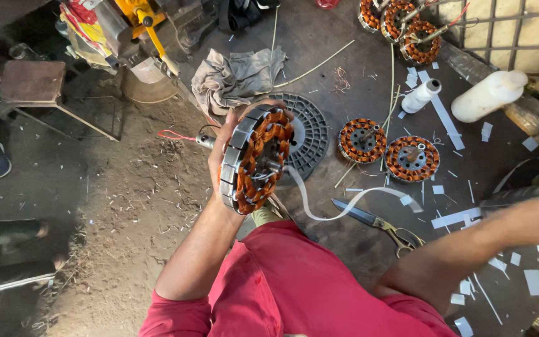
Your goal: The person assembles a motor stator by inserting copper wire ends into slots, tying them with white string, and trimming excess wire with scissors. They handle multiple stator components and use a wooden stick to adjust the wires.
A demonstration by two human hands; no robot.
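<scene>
My left hand (pixel 223 150) grips a round motor stator (pixel 256 159) with a grey laminated rim and copper windings, held upright and tilted above my red trousers (pixel 282 281). A white tape strip (pixel 344 209) trails from the stator to the right. My right arm (pixel 469 246) stretches to the right edge of the view, blurred, and the hand itself is out of the frame.
Two wound stators (pixel 362 140) (pixel 412 158) lie on the dark workbench (pixel 344 62), with several more at the top right (pixel 400 22). A black round plastic cover (pixel 310 134), scissors (pixel 378 226), a grey rag (pixel 235 75), a white bottle (pixel 488 95) and a small white bottle (pixel 420 95) are nearby. The dirt floor (pixel 126 206) is at left.
</scene>
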